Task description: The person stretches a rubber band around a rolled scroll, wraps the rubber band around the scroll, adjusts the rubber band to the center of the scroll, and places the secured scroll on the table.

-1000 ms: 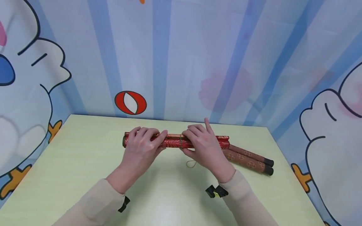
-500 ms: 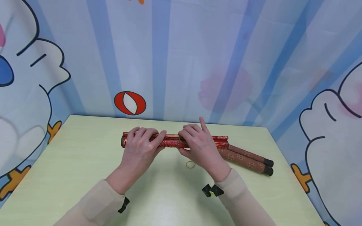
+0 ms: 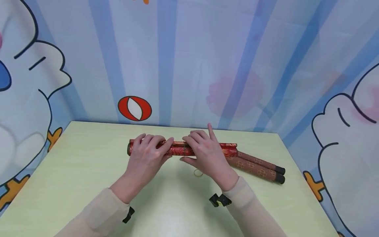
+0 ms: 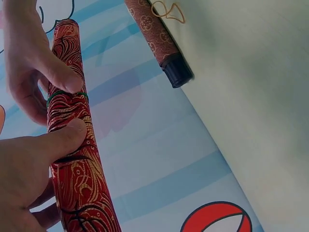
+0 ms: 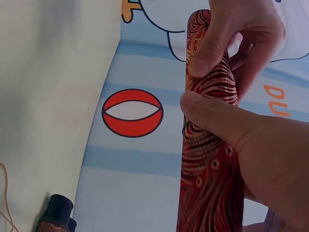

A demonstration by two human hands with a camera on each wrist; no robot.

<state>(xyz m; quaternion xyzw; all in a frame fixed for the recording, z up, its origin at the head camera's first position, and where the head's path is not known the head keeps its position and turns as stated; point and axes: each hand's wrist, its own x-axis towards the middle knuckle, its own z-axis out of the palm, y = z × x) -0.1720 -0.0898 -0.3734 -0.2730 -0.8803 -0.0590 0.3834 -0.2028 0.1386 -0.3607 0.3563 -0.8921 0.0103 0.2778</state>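
A pair of red rolls (image 3: 177, 151) with gold-and-black swirls is held level over the table in the head view. My left hand (image 3: 148, 153) grips their left part, fingers over the far side and thumb along the near side. My right hand (image 3: 208, 153) holds them right of centre, its little finger raised. Around the rolls, between my hands, runs a thin green band (image 3: 184, 149). The left wrist view shows the band (image 4: 87, 94) close to my right thumb. In the right wrist view both thumbs press on the red roll (image 5: 207, 183).
Two brown flower-patterned rolls (image 3: 254, 168) with black ends lie on the pale table (image 3: 88, 184) to the right, partly behind my right hand. A thin yellow rubber band (image 3: 198, 173) lies nearer me. Printed fabric walls (image 3: 189, 65) stand behind and at both sides.
My right hand has moved a little left along the red rolls, and the green band has shifted slightly left too. My left hand keeps its grip almost unmoved.
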